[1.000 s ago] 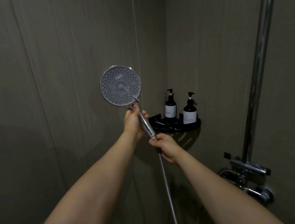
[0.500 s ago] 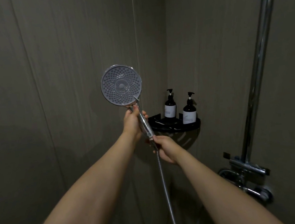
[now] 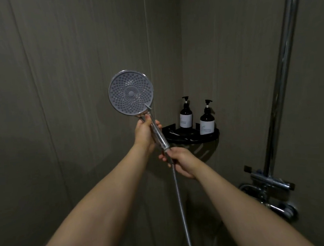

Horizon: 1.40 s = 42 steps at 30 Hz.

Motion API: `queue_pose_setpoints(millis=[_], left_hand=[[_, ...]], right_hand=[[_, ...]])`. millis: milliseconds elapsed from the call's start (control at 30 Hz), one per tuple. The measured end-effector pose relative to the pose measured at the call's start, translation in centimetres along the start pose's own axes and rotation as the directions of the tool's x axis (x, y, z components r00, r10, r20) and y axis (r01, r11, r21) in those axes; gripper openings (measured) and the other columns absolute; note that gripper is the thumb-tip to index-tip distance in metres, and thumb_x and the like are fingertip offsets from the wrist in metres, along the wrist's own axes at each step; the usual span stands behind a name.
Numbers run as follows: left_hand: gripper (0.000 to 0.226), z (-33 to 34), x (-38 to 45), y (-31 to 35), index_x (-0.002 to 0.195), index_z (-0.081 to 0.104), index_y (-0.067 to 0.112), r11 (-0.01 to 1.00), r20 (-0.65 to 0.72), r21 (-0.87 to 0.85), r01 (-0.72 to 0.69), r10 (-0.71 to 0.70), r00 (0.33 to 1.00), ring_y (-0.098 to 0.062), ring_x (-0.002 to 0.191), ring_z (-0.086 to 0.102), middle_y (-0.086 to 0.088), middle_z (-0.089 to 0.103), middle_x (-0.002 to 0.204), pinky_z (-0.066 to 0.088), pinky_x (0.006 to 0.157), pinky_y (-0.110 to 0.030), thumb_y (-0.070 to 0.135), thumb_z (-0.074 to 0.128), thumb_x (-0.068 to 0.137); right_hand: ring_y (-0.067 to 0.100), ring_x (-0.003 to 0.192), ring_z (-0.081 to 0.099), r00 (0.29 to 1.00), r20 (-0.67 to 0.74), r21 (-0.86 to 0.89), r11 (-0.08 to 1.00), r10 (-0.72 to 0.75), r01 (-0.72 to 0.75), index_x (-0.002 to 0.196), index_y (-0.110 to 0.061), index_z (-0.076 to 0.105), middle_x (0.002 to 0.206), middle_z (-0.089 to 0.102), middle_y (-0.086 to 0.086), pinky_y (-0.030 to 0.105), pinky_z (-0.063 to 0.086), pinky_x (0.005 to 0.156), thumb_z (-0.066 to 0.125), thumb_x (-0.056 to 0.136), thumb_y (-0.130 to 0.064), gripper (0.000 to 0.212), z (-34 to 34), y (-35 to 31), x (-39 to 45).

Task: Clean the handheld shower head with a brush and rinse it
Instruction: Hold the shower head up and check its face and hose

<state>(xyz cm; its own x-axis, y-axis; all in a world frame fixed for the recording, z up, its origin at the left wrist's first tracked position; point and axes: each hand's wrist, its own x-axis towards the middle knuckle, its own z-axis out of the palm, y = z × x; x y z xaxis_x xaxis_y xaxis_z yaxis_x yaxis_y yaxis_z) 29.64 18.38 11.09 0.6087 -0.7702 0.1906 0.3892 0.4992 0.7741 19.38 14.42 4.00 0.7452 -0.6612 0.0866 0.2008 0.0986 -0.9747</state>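
Item: handheld shower head (image 3: 131, 92), round grey nozzle face turned toward you, raised in front of the wall corner, above and left of the corner shelf (image 3: 193, 137).

Hold, left hand (image 3: 145, 133): your fingers and thumb are wrapped round the upper handle just under the face. Firm hold, by the look of it.

Hold, right hand (image 3: 181, 160): your fingers are curled about the foot of the handle where the metal hose (image 3: 179, 195) joins. Whether you are twisting the joint or only steadying it cannot be told.

Nearby: two dark pump bottles, left bottle (image 3: 185, 115) and right bottle (image 3: 207, 120), upright on the shelf, close to your right hand. Chrome riser rail (image 3: 281, 78) and mixer valve (image 3: 269, 186) to the right, well apart from your hands.

Missing from view: no brush. No water is running.

Risks, as judged:
- Both hands are taken; reaching for a brush means freeing one, and the head could swing on the hose and knock the wall or the bottles.
- If your right hand turns the hose joint, it may loosen and leak at rinsing.
- The face points at you; opening the valve this way would likely spray you.
- A wet chrome handle is likely to be slippery.
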Motion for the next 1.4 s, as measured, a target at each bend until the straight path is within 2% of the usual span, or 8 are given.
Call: queue_pose_setpoints(millis=[367, 567, 667, 833, 1100, 1200, 1300, 1400], left_hand=[[0.017, -0.1, 0.2, 0.7, 0.082, 0.043, 0.017, 0.999, -0.006, 0.03, -0.027, 0.027, 1.0, -0.005, 0.04, 0.053, -0.004, 0.048, 0.068, 0.044, 0.061, -0.024, 0.02, 0.039, 0.098], [0.018, -0.4, 0.1, 0.4, 0.081, 0.042, 0.018, 0.999, -0.008, 0.019, -0.029, 0.029, 1.0, -0.004, 0.04, 0.052, -0.004, 0.047, 0.068, 0.044, 0.059, -0.022, 0.019, 0.038, 0.099], [0.018, -0.5, 0.1, 0.4, 0.081, 0.042, 0.017, 0.999, -0.007, 0.02, -0.029, 0.029, 1.0, -0.004, 0.04, 0.051, -0.004, 0.046, 0.068, 0.045, 0.055, -0.02, 0.018, 0.038, 0.099], [0.018, -0.6, 0.2, -0.2, 0.08, 0.04, 0.017, 0.999, -0.007, 0.03, -0.025, 0.025, 1.0, -0.004, 0.037, 0.052, -0.005, 0.046, 0.067, 0.047, 0.051, -0.018, 0.02, 0.039, 0.098], [0.017, -0.8, 0.4, -1.0, 0.081, 0.042, 0.016, 0.998, -0.003, 0.043, -0.035, 0.036, 0.999, -0.004, 0.042, 0.055, -0.005, 0.047, 0.068, 0.045, 0.062, -0.024, 0.017, 0.04, 0.098], [0.017, -0.9, 0.6, -1.2, 0.081, 0.042, 0.016, 0.998, -0.006, 0.059, -0.029, 0.03, 1.0, -0.011, 0.055, 0.055, -0.006, 0.048, 0.069, 0.045, 0.065, -0.026, 0.014, 0.04, 0.098], [0.017, -1.1, 0.8, -1.7, 0.08, 0.043, 0.014, 0.996, -0.006, 0.087, -0.017, 0.018, 1.0, -0.011, 0.055, 0.054, -0.006, 0.049, 0.07, 0.046, 0.066, -0.027, 0.015, 0.041, 0.098], [0.02, -1.2, 1.0, -2.2, 0.078, 0.042, 0.012, 0.993, -0.005, 0.117, -0.021, 0.021, 1.0, -0.004, 0.043, 0.058, -0.007, 0.05, 0.07, 0.046, 0.068, -0.027, 0.017, 0.042, 0.098]], right_hand=[[0.007, 0.063, 0.045, 0.999, -0.02, -0.04, 0.998, -0.046, 0.045, 0.087, -0.01, 0.054, 0.078, 0.058, 0.005, 0.015, 0.037, 0.051, 0.039, 0.095, -0.001, 0.019, -0.2, 0.3, 0.2], [0.008, 0.074, 0.053, 0.999, -0.049, -0.221, 0.975, -0.02, 0.008, 0.117, 0.006, 0.051, 0.083, 0.058, 0.003, 0.013, 0.044, 0.065, 0.041, 0.088, 0.015, 0.032, -1.0, 0.8, 0.8], [0.007, 0.064, 0.053, 0.997, -0.069, -0.282, 0.959, -0.026, 0.005, 0.094, -0.007, 0.051, 0.076, 0.059, 0.005, 0.012, 0.043, 0.05, 0.042, 0.092, 0.009, 0.018, -1.3, 1.1, 0.6], [0.008, 0.05, 0.046, 0.993, -0.1, -0.451, 0.892, -0.061, 0.009, 0.075, -0.016, 0.047, 0.064, 0.052, 0.004, 0.013, 0.038, 0.043, 0.047, 0.092, 0.001, 0.024, -1.7, 2.1, 0.6], [-0.005, 0.044, 0.055, 0.991, -0.111, -0.548, 0.836, -0.079, 0.005, 0.075, -0.017, 0.048, 0.072, 0.06, 0.003, 0.007, 0.041, 0.044, 0.051, 0.09, 0.002, 0.024, -2.6, 2.7, 1.1], [0.01, 0.06, 0.058, 0.99, -0.115, -0.57, 0.822, -0.082, 0.001, 0.073, -0.017, 0.049, 0.084, 0.062, 0.018, 0.016, 0.048, 0.059, 0.055, 0.087, 0.004, 0.026, -2.7, 2.7, 1.2], [0.022, 0.078, 0.06, 0.988, -0.124, -0.662, 0.75, -0.088, -0.017, 0.077, -0.016, 0.054, 0.097, 0.066, 0.027, 0.034, 0.051, 0.079, 0.059, 0.084, 0.002, 0.02, -3.0, 2.9, 1.4], [0.012, 0.07, 0.056, 0.993, -0.091, -0.791, 0.612, -0.078, -0.024, 0.102, 0.001, 0.06, 0.079, 0.061, 0.005, 0.02, 0.045, 0.065, 0.06, 0.085, -0.004, 0.017, -3.2, 2.5, 1.5]])
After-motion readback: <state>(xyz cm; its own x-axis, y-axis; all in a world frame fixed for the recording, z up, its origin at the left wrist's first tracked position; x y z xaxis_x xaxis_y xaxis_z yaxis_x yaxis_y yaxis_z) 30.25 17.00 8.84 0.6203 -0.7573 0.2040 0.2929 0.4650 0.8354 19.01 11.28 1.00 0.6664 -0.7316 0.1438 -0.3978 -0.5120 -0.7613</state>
